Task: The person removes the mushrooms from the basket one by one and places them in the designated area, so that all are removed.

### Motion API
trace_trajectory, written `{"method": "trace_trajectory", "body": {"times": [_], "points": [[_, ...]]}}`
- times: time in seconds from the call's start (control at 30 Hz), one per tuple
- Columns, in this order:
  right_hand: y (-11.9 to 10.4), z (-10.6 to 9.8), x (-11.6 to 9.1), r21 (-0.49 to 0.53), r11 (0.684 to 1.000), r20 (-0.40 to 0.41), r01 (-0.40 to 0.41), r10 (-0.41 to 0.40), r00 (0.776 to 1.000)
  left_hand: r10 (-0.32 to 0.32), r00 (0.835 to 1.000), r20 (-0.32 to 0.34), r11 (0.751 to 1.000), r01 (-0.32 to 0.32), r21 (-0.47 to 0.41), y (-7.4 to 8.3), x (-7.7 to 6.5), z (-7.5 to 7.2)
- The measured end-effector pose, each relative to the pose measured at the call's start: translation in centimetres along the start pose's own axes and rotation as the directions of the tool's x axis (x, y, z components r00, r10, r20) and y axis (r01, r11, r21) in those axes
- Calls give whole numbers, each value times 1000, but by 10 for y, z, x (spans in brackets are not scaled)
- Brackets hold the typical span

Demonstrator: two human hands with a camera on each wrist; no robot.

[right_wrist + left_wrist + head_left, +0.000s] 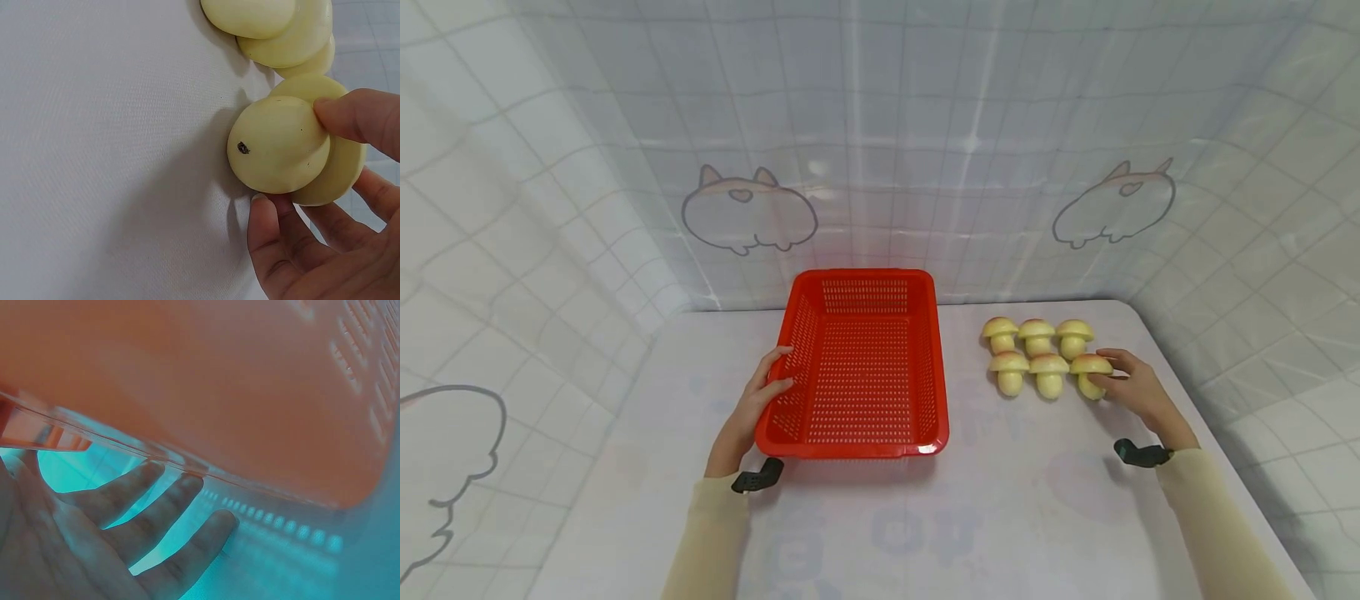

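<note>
A red plastic basket (868,379) with slotted walls stands on the table, left of several yellow toy mushrooms (1037,333) with reddish-topped caps. My left hand (751,408) holds the basket's left rim, thumb over the edge; in the left wrist view the fingers (175,506) reach along the underside of the rim. My right hand (1138,387) grips the front right mushroom (281,144), thumb on one side and fingers round the other. Its stem end, with a small dark mark, faces the right wrist camera. Neighbouring mushrooms (275,25) lie just beyond it.
The mushrooms lie in two rows on the right half of the white table (1000,517). A grid-patterned white curtain (910,150) hangs along the back and both sides, close to the table edges.
</note>
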State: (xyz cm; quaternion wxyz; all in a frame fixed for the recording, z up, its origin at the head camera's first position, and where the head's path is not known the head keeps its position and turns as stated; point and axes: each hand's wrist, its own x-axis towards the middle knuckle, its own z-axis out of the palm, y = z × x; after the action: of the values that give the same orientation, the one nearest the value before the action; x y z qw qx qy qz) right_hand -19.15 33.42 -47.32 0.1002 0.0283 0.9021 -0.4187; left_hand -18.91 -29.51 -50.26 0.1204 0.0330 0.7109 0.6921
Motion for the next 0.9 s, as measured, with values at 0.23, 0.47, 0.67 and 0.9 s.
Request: {"method": "trace_trajectory", "body": {"times": [0.23,0.47,0.67,0.9], "points": [[1,0,1,5,1000,-1,-5,5,1000,-4,1000,-2,1000,4,-3,0,0,0],[2,1,0,59,998,-5,-9,10,1000,10,1000,3,1000,-10,-3,-1,-1,0],[2,0,1,67,998,-8,-3,4,1000,17,1000,3,1000,-17,-7,0,-1,0],[2,0,2,59,998,0,-4,4,1000,16,1000,4,1000,-16,6,1,-2,1]]}}
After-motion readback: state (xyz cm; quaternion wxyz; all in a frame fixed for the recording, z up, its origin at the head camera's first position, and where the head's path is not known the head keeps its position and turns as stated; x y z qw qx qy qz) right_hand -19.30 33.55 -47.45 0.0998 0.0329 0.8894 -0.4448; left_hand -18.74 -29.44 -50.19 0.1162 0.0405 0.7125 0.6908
